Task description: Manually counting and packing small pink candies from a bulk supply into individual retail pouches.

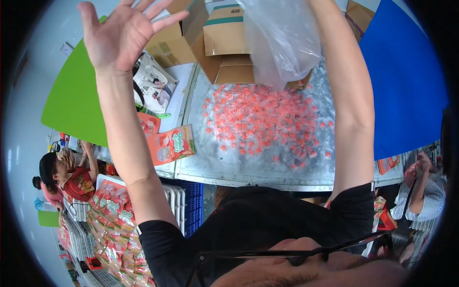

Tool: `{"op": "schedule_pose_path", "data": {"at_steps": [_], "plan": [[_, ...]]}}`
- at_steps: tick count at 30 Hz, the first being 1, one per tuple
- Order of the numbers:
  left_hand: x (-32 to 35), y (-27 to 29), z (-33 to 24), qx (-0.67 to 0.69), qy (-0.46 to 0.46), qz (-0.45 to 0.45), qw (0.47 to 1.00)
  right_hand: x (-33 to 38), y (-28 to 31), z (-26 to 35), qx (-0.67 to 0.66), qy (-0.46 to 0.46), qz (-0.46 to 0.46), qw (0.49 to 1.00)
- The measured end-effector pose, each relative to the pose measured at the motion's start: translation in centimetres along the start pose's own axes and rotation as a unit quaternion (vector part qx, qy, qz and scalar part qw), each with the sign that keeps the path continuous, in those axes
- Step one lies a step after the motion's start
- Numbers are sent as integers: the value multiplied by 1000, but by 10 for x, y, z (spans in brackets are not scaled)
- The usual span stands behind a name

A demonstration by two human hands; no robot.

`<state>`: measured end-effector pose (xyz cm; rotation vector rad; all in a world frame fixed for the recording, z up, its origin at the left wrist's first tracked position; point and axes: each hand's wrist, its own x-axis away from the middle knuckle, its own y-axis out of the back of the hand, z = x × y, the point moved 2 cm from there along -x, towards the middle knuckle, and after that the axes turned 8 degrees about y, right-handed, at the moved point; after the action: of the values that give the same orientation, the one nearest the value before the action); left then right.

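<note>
- Head view: the clear plastic bag [284, 38] hangs from the upper edge of the picture, in front of the open cardboard box [224, 38], its lower end at the far edge of the heap of small red pieces in clear wrappers [260, 119]. Whether it touches them, I cannot tell.
- The bag looks thin and creased, so it should be light, limp and rather slippery, likely to fold wherever it is pinched. A gathered grip at its upper edge would suit it; that part is out of the picture.
- The wrapped pieces lie loose on the metal-looking tabletop [224, 172]. Each should weigh little and slide easily; cupped hands would suit a batch, a pinch at the wrapper a single piece.
- The left hand [122, 40] is raised well above the table, palm toward the camera, fingers spread wide and holding nothing. Its forearm rises almost straight, passing left of the red printed pouch [174, 143] and near the white tote bag [155, 86].
- The right forearm [351, 71] also reaches up, bent at the elbow, beside the bag. Its hand is beyond the upper edge, so I cannot tell how those fingers stand or whether they hold the bag.
</note>
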<state>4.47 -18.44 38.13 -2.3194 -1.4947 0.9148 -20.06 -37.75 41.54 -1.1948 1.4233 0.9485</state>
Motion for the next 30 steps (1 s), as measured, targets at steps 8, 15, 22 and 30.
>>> {"op": "schedule_pose_path", "data": {"at_steps": [8,15,22,30], "plan": [[31,-8,85,-260,149,-133,945,34,-52,117,46,392,145,907],[70,-5,91,-116,172,-72,976,86,-52,85,56,302,214,927],[65,21,71,-185,-256,-146,938,246,-64,127,-178,-229,410,865],[103,98,120,-858,-210,-171,436,224,-5,262,-300,-159,491,802]]}}
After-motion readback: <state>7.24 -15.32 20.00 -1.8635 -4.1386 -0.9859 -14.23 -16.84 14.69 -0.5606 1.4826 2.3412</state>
